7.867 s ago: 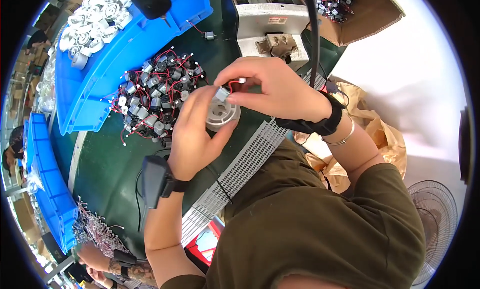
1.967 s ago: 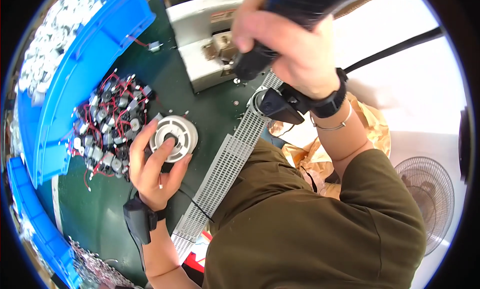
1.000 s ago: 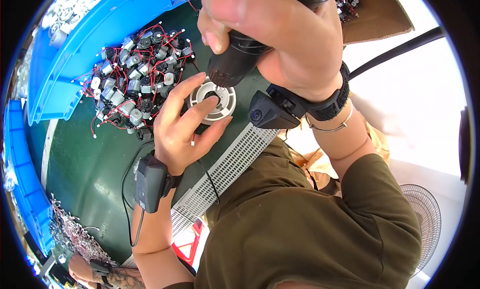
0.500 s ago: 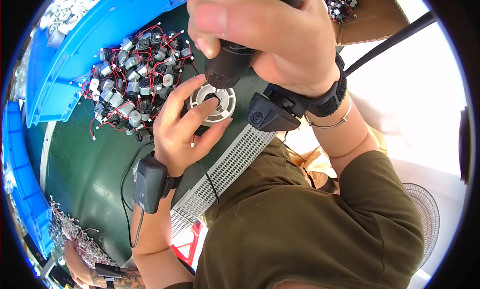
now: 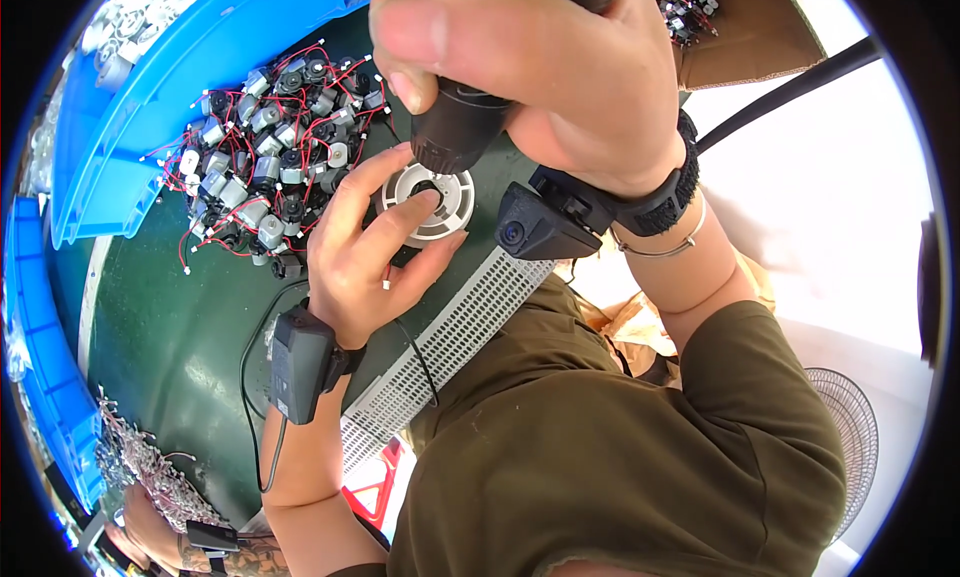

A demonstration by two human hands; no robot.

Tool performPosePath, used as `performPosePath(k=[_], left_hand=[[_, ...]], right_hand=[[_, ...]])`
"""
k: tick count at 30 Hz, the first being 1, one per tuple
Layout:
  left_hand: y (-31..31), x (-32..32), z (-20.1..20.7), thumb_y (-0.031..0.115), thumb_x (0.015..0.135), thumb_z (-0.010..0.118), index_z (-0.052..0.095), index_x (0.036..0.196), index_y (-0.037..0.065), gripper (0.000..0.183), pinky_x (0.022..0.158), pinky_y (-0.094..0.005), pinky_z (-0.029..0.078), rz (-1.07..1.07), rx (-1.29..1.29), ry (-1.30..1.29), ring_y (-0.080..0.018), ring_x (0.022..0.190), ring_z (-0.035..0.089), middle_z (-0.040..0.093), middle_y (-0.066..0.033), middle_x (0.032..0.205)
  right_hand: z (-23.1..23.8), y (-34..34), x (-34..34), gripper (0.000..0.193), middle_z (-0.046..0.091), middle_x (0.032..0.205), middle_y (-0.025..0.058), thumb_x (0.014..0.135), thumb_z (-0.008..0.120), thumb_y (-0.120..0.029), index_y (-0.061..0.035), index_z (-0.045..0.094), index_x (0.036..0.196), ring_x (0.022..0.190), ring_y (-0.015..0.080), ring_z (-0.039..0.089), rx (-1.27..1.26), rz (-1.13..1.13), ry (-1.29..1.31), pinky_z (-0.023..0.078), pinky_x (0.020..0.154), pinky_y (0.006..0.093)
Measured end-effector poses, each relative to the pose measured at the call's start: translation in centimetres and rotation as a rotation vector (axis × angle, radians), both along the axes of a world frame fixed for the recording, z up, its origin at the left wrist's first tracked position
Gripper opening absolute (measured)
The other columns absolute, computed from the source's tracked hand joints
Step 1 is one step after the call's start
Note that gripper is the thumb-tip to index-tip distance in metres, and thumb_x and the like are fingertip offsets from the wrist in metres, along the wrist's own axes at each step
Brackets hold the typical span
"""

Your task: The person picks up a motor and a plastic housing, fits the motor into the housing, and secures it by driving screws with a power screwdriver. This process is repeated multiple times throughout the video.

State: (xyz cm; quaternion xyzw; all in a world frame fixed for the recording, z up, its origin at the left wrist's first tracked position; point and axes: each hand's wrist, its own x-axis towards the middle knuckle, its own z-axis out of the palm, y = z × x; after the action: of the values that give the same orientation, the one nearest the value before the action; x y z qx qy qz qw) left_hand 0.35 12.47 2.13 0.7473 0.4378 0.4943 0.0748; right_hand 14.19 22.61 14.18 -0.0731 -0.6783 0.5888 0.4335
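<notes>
My right hand (image 5: 560,67) is wrapped round a black power screwdriver (image 5: 462,127), its nose pointing down at a round white plastic housing (image 5: 455,220). The tool's tip hides part of the housing's far rim, and I cannot tell whether it touches. My left hand (image 5: 365,232) grips the housing from the left, thumb and fingers round its rim. One of its fingers presses on a dark part (image 5: 428,189) in the housing's middle. A small white connector (image 5: 387,284) hangs below that hand.
Left of my hands lies a heap of small motors (image 5: 265,157) with red and black wires on the green table (image 5: 190,327). Blue bins (image 5: 140,157) line the far left. A cardboard box (image 5: 750,37) stands far right. A co-worker's hand (image 5: 150,527) is at lower left, beside a wire pile (image 5: 150,467).
The view has shifted very slightly. Both my hands keep their grips on the screwdriver and housing. The co-worker's hand has moved a little at lower left.
</notes>
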Motion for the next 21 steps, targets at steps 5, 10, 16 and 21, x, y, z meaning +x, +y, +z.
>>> performPosePath(k=[5, 10, 16, 21], left_hand=[[-0.3, 0.0, 0.1, 0.006, 0.059, 0.081, 0.063, 0.088, 0.002, 0.034, 0.068, -0.0346, 0.054, 0.005, 0.007, 0.007, -0.0308, 0.087, 0.064, 0.056, -0.0192, 0.114], [-0.3, 0.2, -0.2, 0.007, 0.059, 0.081, 0.064, 0.087, 0.002, 0.034, 0.068, -0.0341, 0.054, -0.008, -0.025, -0.033, -0.0296, 0.086, 0.064, 0.056, -0.0188, 0.114], [0.0, -0.1, 0.2, 0.008, 0.059, 0.081, 0.064, 0.087, 0.001, 0.033, 0.069, -0.0343, 0.054, -0.004, -0.021, -0.024, -0.0299, 0.087, 0.064, 0.056, -0.0187, 0.114], [0.2, -0.2, 0.5, 0.012, 0.060, 0.081, 0.065, 0.086, 0.002, 0.032, 0.070, -0.0362, 0.054, -0.017, -0.008, -0.006, -0.0323, 0.089, 0.063, 0.058, -0.0198, 0.111]], right_hand=[[-0.7, -0.3, -0.6, 0.011, 0.060, 0.066, 0.0002, 0.068, 0.069, 0.002, -0.0016, 0.059, 0.072, 0.058, 0.0078, 0.055, 0.010, 0.008, 0.119, 0.044, 0.055, 0.0247], [-0.8, -0.4, -0.2, 0.013, 0.060, 0.066, -0.0001, 0.068, 0.070, 0.003, -0.0022, 0.059, 0.073, 0.059, 0.0073, 0.055, 0.085, -0.027, 0.139, 0.044, 0.055, 0.0244], [0.3, -0.4, 0.0, 0.014, 0.060, 0.067, -0.0001, 0.068, 0.070, 0.005, -0.0018, 0.059, 0.074, 0.060, 0.0072, 0.056, -0.040, -0.032, 0.016, 0.045, 0.056, 0.0232], [-0.7, 0.1, 0.3, 0.037, 0.059, 0.076, 0.0058, 0.073, 0.066, -0.002, 0.0033, 0.048, 0.105, 0.067, 0.0135, 0.057, 0.018, -0.077, -0.132, 0.048, 0.064, 0.0280]])
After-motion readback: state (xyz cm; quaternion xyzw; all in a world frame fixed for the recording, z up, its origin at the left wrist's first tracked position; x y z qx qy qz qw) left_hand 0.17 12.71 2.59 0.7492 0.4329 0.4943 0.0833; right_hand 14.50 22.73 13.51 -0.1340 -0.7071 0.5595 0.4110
